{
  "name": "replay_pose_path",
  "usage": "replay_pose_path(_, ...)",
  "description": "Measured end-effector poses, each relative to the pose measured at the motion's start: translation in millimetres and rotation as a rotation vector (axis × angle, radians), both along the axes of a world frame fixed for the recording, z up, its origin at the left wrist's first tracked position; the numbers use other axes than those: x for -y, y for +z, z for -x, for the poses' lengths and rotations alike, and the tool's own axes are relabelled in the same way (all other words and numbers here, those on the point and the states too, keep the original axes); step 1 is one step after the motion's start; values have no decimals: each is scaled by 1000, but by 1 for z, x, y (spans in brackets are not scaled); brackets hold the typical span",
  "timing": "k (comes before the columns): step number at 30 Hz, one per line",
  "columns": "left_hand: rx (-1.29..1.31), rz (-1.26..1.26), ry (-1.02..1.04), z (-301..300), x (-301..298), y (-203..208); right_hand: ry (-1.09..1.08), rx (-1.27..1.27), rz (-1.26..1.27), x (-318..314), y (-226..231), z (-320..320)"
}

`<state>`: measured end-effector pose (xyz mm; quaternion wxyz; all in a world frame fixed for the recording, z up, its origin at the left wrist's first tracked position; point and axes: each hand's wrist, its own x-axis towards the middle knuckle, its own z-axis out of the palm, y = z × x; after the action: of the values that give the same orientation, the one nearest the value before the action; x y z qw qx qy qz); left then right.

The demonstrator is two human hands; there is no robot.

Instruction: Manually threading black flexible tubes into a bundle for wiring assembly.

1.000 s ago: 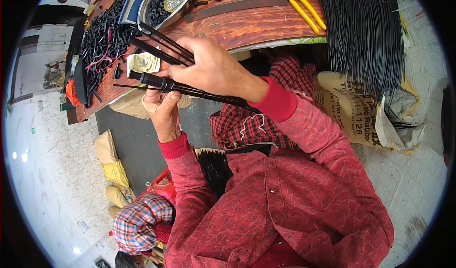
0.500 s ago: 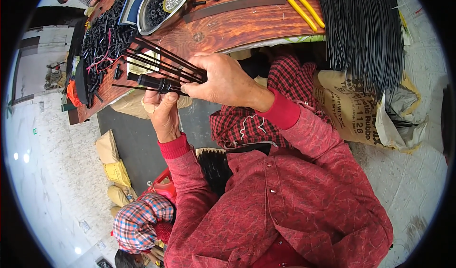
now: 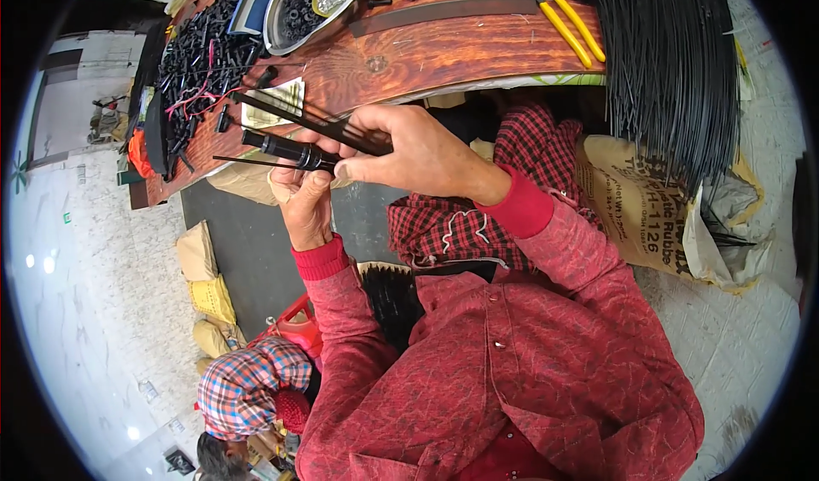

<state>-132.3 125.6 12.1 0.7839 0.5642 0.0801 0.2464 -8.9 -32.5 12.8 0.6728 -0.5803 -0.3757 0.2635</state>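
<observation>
Above the table's near edge, both my hands meet around slim black parts. My right hand (image 3: 418,153) is closed on a bundle of thin black rods (image 3: 286,114), which point toward the upper left. Just below them lies a black ringed tube (image 3: 286,148), gripped by my left hand (image 3: 304,212) with the thumb pressed against its near end. One thin black rod (image 3: 242,160) sticks out beneath the tube. My right thumb touches the tube's end, and the fingers behind the parts are partly hidden.
On the wooden table (image 3: 426,50) are a heap of black parts (image 3: 200,63), a metal bowl (image 3: 275,20), a flat metal strip (image 3: 452,14) and yellow-handled pliers (image 3: 570,29). Long black rods (image 3: 665,72) hang at the right above a brown sack (image 3: 627,208). A person in plaid (image 3: 247,387) is at lower left.
The spread rods in my right hand have come together into a tighter bundle. The whole view has shifted slightly, while both hands stay close together at the tube.
</observation>
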Motion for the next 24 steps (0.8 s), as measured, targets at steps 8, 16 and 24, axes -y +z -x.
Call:
replay_pose_path(8, 263, 221, -333, 9, -26, -36, -397, 617, 18, 12, 18, 76)
replay_pose_path(16, 371, 239, -461, 9, -41, -49, -496, 799, 73, 3, 12, 100)
replay_pose_path(24, 367, 281, -410, 11, -40, -55, -488, 794, 81, 2, 11, 100)
